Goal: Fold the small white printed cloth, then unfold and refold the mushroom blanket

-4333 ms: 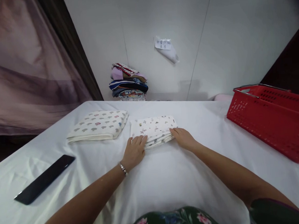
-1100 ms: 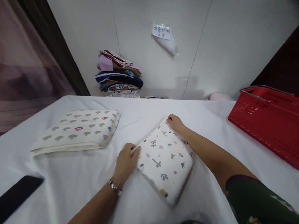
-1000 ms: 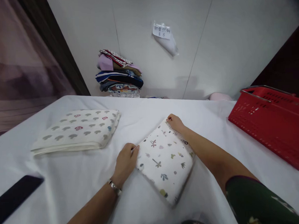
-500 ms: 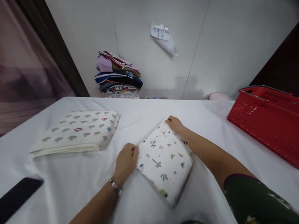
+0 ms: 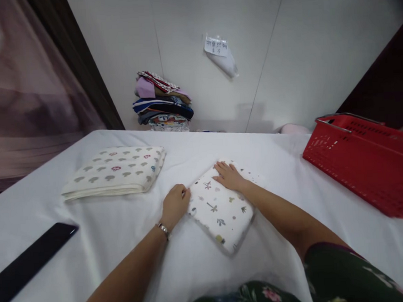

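Note:
A folded white cloth [image 5: 222, 209] printed with small plants and shapes lies slantwise before me on the white-covered table. At its left corner my left hand [image 5: 176, 202] is closed, fingers curled and thumb against the cloth's edge. My right hand [image 5: 231, 176] rests flat on the cloth near its far corner, fingers spread and holding nothing. To the left lies another folded cloth [image 5: 117, 170], cream with grey, red and blue mushroom prints; neither hand touches it.
A black flat object [image 5: 31, 264] lies at the left on the table. A red perforated basket [image 5: 363, 168] with a metal handle stands at the right. Behind the table's far edge is a pile of folded fabrics [image 5: 162, 103]. A paper note [image 5: 217, 47] hangs on the wall.
My right hand has let go of the far corner and now lies flat on the cloth. My left hand stays at the left corner. The view has shifted slightly.

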{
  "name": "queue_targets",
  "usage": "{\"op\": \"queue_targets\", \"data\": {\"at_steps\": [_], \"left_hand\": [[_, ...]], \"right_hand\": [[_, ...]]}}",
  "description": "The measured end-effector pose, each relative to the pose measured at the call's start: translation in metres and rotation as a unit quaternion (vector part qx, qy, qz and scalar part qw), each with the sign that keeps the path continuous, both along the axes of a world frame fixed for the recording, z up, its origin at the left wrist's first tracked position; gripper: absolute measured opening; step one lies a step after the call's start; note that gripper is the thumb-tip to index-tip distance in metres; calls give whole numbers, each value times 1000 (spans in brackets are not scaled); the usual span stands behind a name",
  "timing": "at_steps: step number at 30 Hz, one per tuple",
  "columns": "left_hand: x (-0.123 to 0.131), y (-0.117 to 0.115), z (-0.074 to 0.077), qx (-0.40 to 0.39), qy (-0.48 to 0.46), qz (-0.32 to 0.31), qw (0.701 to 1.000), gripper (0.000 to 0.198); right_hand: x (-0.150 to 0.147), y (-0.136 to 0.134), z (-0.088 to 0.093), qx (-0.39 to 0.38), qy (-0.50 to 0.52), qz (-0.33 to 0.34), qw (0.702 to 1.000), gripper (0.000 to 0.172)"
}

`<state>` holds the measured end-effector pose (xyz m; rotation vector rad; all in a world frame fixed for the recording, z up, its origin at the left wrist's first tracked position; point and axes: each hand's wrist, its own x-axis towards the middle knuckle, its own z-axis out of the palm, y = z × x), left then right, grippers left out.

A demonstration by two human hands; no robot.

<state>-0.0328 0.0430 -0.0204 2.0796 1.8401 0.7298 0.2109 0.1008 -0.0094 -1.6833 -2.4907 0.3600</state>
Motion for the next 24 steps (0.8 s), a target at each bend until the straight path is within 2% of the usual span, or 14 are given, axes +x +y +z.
{"op": "queue_targets", "data": {"at_steps": [5, 7, 10, 12, 14, 19, 21, 24], "left_hand": [[-6, 0, 8, -32, 10, 15, 999, 25], [-3, -4, 13, 8, 29, 6, 1000, 29], [9, -13, 17, 106, 80, -76, 988, 40], [18, -17, 13, 114, 115, -139, 977, 44], [24, -19, 6, 97, 141, -167, 971, 46], [26, -19, -4, 98, 154, -161, 970, 48], [25, -19, -3, 91, 159, -163, 969, 49], [26, -17, 3, 64, 169, -164, 970, 51]], "right_hand": [[-9, -25, 17, 8, 21, -18, 1000, 69], [-14, -44, 20, 16, 37, 5, 999, 69], [-24, -70, 15, -2, 37, 50, 998, 69], [-29, -79, 9, -9, 26, 62, 998, 68], [-28, -84, 4, -6, 19, 60, 998, 66], [-9, -97, 2, 7, 7, 9, 1000, 66], [-2, -102, 3, -4, 9, -8, 1000, 67], [3, -106, 8, -30, 22, 5, 999, 65]]}}
